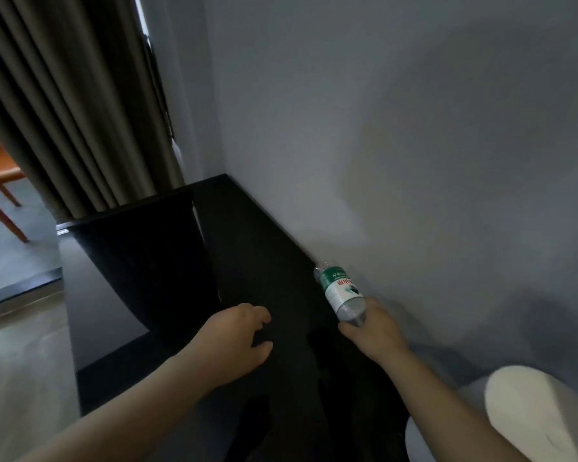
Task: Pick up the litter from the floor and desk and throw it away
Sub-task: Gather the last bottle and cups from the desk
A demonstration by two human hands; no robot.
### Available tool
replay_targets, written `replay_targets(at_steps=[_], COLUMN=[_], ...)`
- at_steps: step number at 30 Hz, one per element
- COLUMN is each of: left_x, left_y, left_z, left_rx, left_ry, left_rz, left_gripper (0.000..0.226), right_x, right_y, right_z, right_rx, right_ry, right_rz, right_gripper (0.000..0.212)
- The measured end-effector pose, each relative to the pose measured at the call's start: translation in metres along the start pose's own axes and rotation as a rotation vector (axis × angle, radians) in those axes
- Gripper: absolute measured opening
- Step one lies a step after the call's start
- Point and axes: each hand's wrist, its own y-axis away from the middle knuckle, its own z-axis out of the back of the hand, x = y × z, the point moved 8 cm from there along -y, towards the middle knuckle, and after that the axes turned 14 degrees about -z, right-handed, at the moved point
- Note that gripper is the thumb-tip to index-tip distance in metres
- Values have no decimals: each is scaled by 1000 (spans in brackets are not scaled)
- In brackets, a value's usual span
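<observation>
The bottle (339, 290) is gripped at its near end by the right hand (372, 328), fingers curled round it, with the far end pointed toward the wall (414, 161) over the back edge of the black tabletop (264, 245); whether that end touches the surface cannot be told. The left hand (237, 338) is held over the tabletop with fingers loosely curled and nothing in them. Only the end of the bottle is enclosed, so most of its length is left unsupported; if it is swung quickly, it could be levered out of the grip and dropped. The far end lies close to the wall and could be knocked against it. No bin is seen, so a carry is judged to be needed, during which a thin, smooth bottle could be crushed or let slip
</observation>
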Motion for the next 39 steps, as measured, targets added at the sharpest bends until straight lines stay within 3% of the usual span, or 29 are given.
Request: replay_targets(at_steps=[9, 13, 19, 28, 39], left_x=[-71, -139, -271, -492, -695], left_y=[28, 41, 68, 175, 383], left_z=[67, 93, 102, 55, -47], left_rx=[-67, -126, -125, -81, 60], left_ry=[-18, -34, 23, 104, 158], left_rz=[-297, -497, -780, -1240, -1672], left_gripper=[46, 38, 46, 41, 42], right_x=[7, -18, -82, -226, -385], right_y=[178, 261, 385, 606, 879], right_z=[112, 171, 237, 290, 269], right_rx=[-280, -471, -712, -1075, -1332], right_ry=[-145, -140, -180, -133, -178], right_rz=[22, -41, -120, -395, -743], right_gripper=[55, 60, 59, 57, 59])
